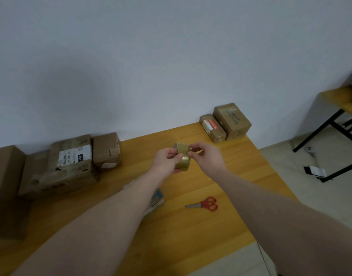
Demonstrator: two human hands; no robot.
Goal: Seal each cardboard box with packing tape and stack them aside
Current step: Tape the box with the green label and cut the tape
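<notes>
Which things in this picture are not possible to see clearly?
- Head view: the blue-patterned packet is mostly hidden by the left forearm.
- The tall brown cardboard box is cut by the left edge.
- The white shipping label has print too small to read.

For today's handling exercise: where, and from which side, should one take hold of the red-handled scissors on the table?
Grip the red handle loops, coming from above on the right: the scissors lie flat and closed on the table, blades pointing left, handles nearest the right hand.

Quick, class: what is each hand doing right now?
Left hand: grips the tape roll.
Right hand: fingers pinch at the roll's top edge, probably the tape end.
</notes>
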